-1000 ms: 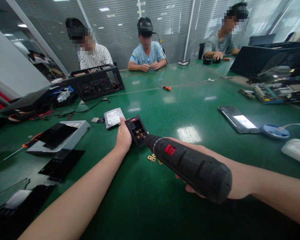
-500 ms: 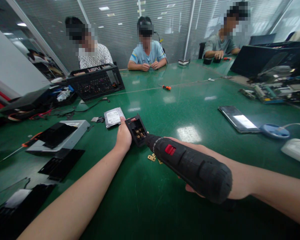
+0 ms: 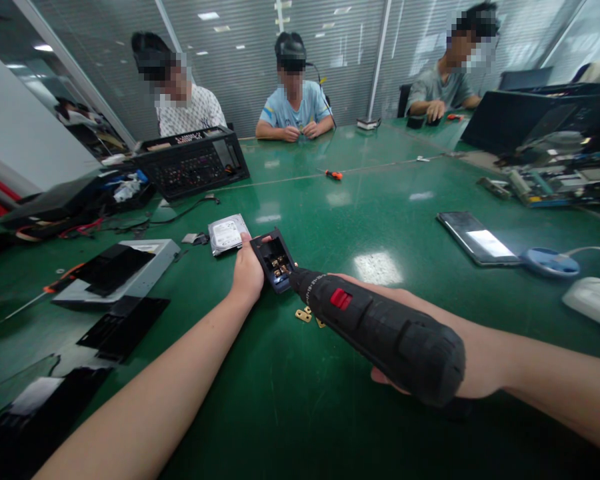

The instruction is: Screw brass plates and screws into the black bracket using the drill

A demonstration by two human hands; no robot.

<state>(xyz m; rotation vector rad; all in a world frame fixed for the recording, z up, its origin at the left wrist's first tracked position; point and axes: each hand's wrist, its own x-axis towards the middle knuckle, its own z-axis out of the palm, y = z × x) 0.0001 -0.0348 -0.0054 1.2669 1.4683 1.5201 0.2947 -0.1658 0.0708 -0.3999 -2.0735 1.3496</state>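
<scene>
My left hand point(image 3: 248, 273) grips a small black open-topped box point(image 3: 261, 248) by its left side, tilting it toward me. Brass-coloured metal parts point(image 3: 280, 264) show inside the box. My right hand point(image 3: 445, 327) is wrapped round a black cordless drill point(image 3: 380, 333) with a red switch on top. The drill's nose points at the box's lower right edge; whether the bit touches anything inside I cannot make out. Several small brass plates point(image 3: 303, 316) lie on the green table just below the box. A hard drive point(image 3: 227, 233) rests behind my left hand.
To the left are a grey metal case point(image 3: 155, 263), black panels point(image 3: 125, 327) and a screwdriver point(image 3: 45, 292). A black computer chassis point(image 3: 195, 160) stands farther back. On the right lie a phone point(image 3: 475, 239) and circuit boards point(image 3: 555, 180). Three people sit across the green table point(image 3: 280, 413).
Almost nothing has moved. A bluish light now shows on the inside and lower edge of the black box, by the drill's nose.
</scene>
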